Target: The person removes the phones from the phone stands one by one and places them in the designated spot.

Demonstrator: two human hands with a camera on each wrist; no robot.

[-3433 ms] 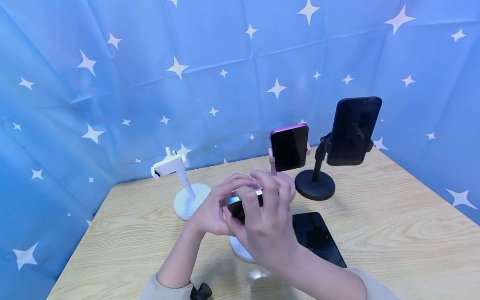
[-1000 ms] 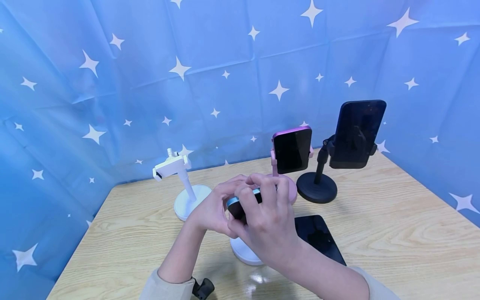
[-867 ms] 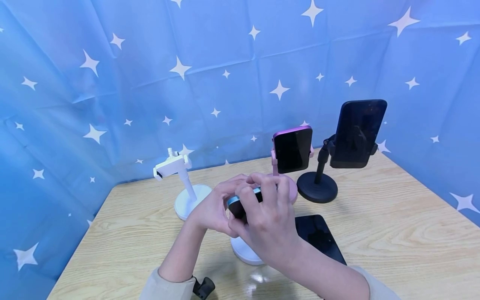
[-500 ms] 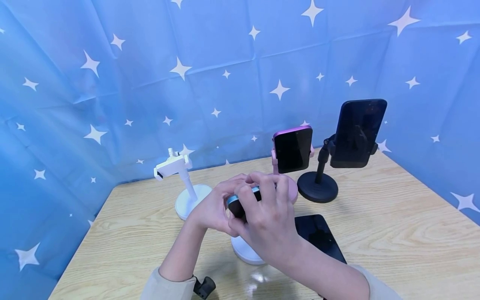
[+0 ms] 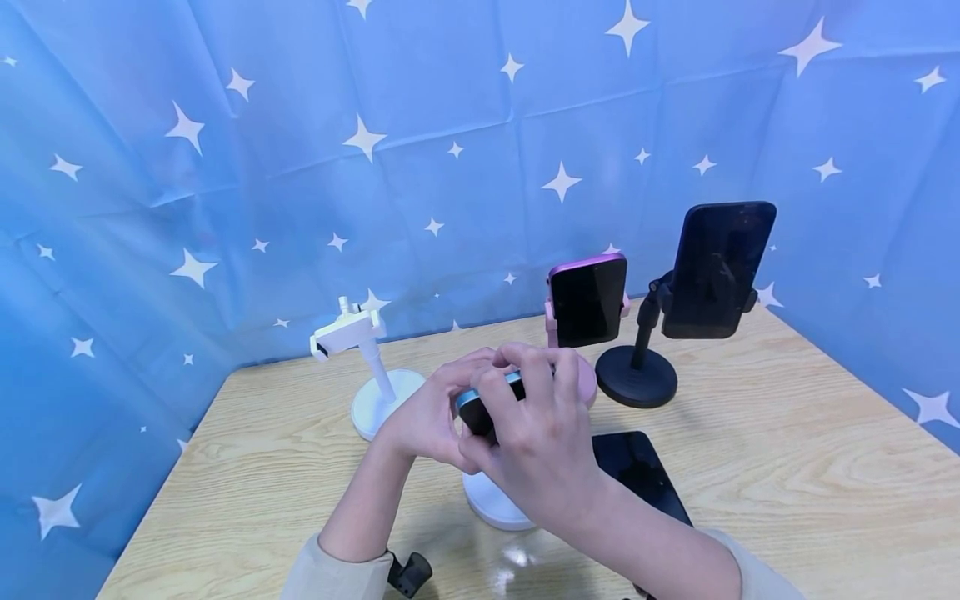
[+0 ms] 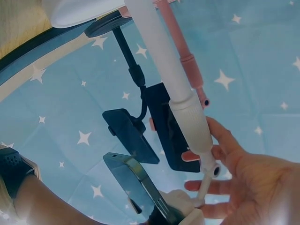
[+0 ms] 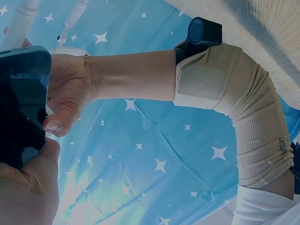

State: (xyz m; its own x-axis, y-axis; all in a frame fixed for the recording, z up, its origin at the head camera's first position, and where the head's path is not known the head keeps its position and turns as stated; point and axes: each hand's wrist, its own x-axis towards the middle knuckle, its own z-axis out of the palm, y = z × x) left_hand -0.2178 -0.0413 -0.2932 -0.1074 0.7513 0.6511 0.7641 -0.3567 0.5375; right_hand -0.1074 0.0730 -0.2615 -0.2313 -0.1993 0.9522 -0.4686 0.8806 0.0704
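Both hands are raised over the table at a black-screened phone (image 5: 474, 414) with a light blue edge. The phone is at the head of a white phone stand, whose round base (image 5: 495, 504) shows below the hands. My left hand (image 5: 431, 417) holds the stand's head. In the left wrist view its fingers reach around the neck joint (image 6: 213, 169), and in the right wrist view its thumb (image 7: 55, 125) lies at the phone's edge. My right hand (image 5: 540, 442) grips the phone, fingers bent over its top edge. The holder is mostly hidden by the hands in the head view.
Another white stand (image 5: 382, 392) with an unfilled holder is at the left. Behind the hands, a pink-edged phone (image 5: 588, 300) sits in a pink stand, and a large black phone (image 5: 718, 271) in a black stand (image 5: 636, 375). Another black phone (image 5: 641, 471) lies flat beside the right forearm.
Both hands keep nearly the same grip on the phone and stand, with only slight finger shifts. The head view has drifted a little; the stands have not moved.
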